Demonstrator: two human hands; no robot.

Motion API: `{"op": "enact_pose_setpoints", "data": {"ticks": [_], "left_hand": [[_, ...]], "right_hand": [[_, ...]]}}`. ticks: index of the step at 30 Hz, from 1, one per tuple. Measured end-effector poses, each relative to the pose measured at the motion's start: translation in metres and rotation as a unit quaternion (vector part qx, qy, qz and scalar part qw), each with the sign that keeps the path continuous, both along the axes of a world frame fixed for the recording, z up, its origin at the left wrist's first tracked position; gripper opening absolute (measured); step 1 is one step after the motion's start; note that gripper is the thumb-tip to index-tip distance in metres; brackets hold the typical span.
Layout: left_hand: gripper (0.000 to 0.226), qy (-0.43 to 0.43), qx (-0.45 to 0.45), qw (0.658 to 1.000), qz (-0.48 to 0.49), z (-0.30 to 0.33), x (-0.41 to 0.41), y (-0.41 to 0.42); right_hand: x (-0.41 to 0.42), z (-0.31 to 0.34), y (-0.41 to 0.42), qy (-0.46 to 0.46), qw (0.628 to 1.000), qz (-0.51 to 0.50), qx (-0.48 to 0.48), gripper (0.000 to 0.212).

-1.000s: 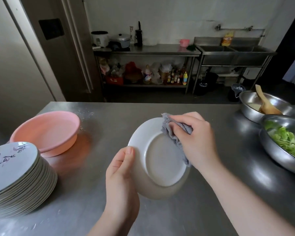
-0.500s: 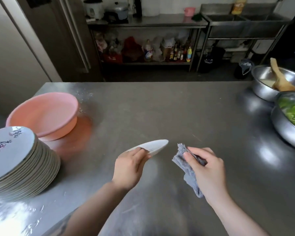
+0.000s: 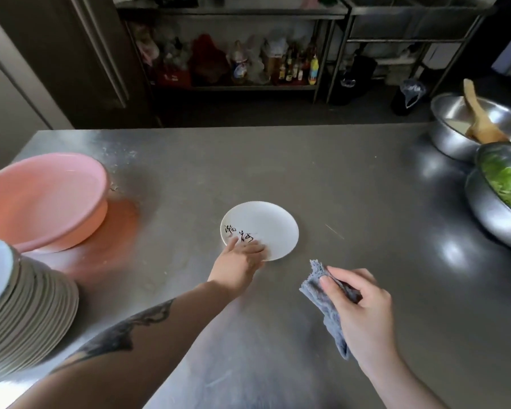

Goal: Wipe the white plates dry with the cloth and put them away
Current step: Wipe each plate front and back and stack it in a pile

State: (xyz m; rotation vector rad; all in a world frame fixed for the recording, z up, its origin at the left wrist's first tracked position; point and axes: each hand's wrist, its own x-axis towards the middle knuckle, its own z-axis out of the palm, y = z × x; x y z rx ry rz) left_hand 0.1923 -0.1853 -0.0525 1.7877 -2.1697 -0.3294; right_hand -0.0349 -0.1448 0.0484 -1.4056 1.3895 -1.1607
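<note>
Grey terry cloth is pinched between the thumb and curled fingers of the right hand; the loose end hangs below the palm. This hand is held over the bare table, near and to the right of the white plate, not touching it.

Fingers of the left hand lie on the near-left rim of the white plate. Motion blur hides whether they are curled round the rim or laid flat on it. The left forearm reaches in from the lower left and carries a dark tattoo.

The white plate lies flat, face up, at the centre of the stainless steel table. Black brush-style characters mark its near-left part, beside the left fingers.

At the left edge, a stack of plates stands on the table. A pink basin sits behind the stack, well apart from the single plate. At the right edge, a steel bowl of green leaves stands in front of a second steel bowl, which holds a wooden spatula.
</note>
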Motion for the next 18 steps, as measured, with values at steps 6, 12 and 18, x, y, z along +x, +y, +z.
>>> {"op": "enact_pose_setpoints", "data": {"ticks": [6, 12, 18], "left_hand": [[0.038, 0.002, 0.044, 0.998, 0.047, -0.004, -0.012, 0.014], [0.033, 0.264, -0.099, 0.91, 0.303, 0.059, -0.037, 0.089], [0.024, 0.27, -0.238, 0.825, 0.436, 0.126, -0.021, 0.202]], "right_hand": [[-0.004, -0.002, 0.007, 0.005, 0.999, 0.035, -0.002, 0.028], [0.007, 0.006, 0.01, 0.013, 0.991, 0.123, -0.057, 0.03], [0.066, 0.03, 0.026, 0.029, 0.941, 0.278, -0.189, 0.026]]}}
